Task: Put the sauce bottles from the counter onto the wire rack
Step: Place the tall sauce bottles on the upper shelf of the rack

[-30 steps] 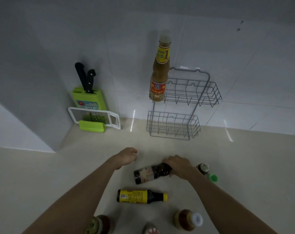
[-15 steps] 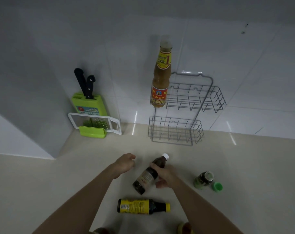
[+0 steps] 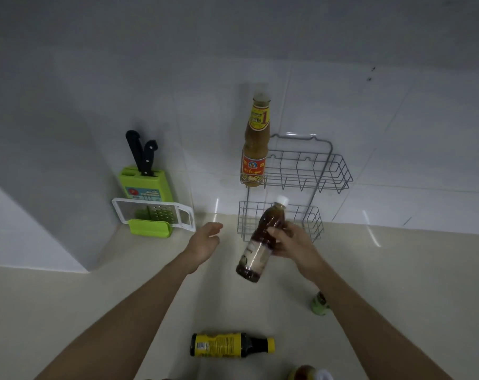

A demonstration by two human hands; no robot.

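White wall tiles (image 3: pixel 397 133) rise behind a pale counter (image 3: pixel 54 311), and a two-tier wire rack (image 3: pixel 323 165) hangs on the wall just above it. One tall orange-brown bottle (image 3: pixel 256 144) already stands upright at the left end of the upper basket; the lower basket looks empty, so the job seems barely begun. At the left corner stand a green knife block (image 3: pixel 146 185) and a white grater (image 3: pixel 153 213), which play no part here.

Clasped in the right hand (image 3: pixel 293 242) is a dark bottle (image 3: pixel 263 239) with a white cap, tilted and lifted clear of the counter in front of the lower basket, not yet set in. The left hand (image 3: pixel 205 239) hovers beside it, fingers loose and holding nothing.

Left on the counter are a yellow-labelled bottle (image 3: pixel 230 344) lying on its side, a small green bottle (image 3: pixel 319 304) partly hidden by the right forearm, and another bottle (image 3: pixel 306 373) cut off at the bottom edge.
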